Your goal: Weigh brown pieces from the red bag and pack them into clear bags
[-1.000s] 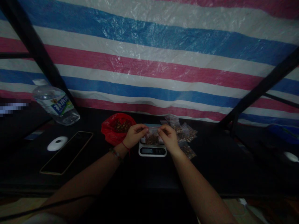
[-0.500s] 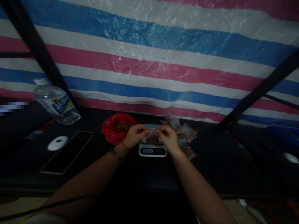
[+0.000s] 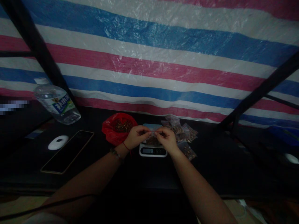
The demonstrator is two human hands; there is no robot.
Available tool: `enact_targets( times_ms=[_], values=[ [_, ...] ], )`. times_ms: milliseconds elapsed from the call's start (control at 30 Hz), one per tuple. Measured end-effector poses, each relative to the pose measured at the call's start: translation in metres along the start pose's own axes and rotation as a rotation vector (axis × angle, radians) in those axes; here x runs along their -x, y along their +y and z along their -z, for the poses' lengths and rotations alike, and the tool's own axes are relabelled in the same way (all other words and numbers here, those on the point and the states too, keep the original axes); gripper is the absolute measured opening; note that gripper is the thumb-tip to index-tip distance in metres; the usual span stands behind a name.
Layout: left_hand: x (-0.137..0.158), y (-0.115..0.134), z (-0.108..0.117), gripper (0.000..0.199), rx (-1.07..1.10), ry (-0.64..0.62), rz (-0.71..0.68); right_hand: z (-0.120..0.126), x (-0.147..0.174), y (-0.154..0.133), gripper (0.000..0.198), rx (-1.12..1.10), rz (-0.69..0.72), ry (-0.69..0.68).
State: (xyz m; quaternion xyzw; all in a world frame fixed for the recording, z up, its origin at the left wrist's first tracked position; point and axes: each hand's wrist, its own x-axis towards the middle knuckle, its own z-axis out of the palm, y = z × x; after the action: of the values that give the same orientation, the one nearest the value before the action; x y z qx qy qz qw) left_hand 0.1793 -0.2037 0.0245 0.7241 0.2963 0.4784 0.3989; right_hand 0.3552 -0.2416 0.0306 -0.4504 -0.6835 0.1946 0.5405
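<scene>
Both hands pinch the top edge of a small clear zip bag [image 3: 152, 141] with brown bits inside. My left hand [image 3: 137, 137] grips it on the left, and my right hand [image 3: 167, 138] on the right, fingertips close together. Beneath the bag is a white digital kitchen scale [image 3: 153, 152]; its display is too dim to read. Just left of my left hand sits a red plastic bag [image 3: 111, 132], opened wide, with loose brown pieces [image 3: 123, 125] in it. Several filled zip bags [image 3: 188, 151] lie in a cluster to the right of my right hand.
On the left of the black table [image 3: 210, 174] lie a phone [image 3: 67, 152] and a white rounded device [image 3: 58, 142]. A large clear bottle [image 3: 57, 102] stands behind them. A striped plastic sheet [image 3: 149, 68] hangs at the back, between dark metal bars [image 3: 254, 90].
My fingertips have drawn closer together along the top edge of the zip bag. The scale's lit display looks dimmer. Other things stay in place.
</scene>
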Motion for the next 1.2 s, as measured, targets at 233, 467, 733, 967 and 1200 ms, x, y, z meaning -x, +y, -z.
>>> enact_targets(
  times_ms=[233, 467, 733, 967, 1200],
  values=[
    [0.0003, 0.0040, -0.0001, 0.021, -0.070, -0.012, -0.083, 0.0007, 0.0004, -0.0020, 0.006, 0.036, 0.063, -0.040],
    [0.0008, 0.0025, -0.0002, 0.019, -0.120, -0.046, -0.136, -0.0003, 0.0007, -0.0094, 0.010, 0.084, 0.121, -0.085],
    [0.0009, 0.0067, 0.0002, 0.016, -0.164, -0.070, -0.164, -0.0013, 0.0020, -0.0081, 0.010, 0.094, 0.165, -0.125],
    [0.0005, 0.0037, 0.0010, 0.017, -0.149, -0.043, -0.134, -0.0012, 0.0016, -0.0086, 0.013, 0.101, 0.136, -0.126],
    [-0.0006, 0.0016, 0.0006, 0.017, -0.151, -0.006, -0.101, -0.0021, 0.0015, -0.0058, 0.015, 0.093, 0.047, -0.085]
  ],
)
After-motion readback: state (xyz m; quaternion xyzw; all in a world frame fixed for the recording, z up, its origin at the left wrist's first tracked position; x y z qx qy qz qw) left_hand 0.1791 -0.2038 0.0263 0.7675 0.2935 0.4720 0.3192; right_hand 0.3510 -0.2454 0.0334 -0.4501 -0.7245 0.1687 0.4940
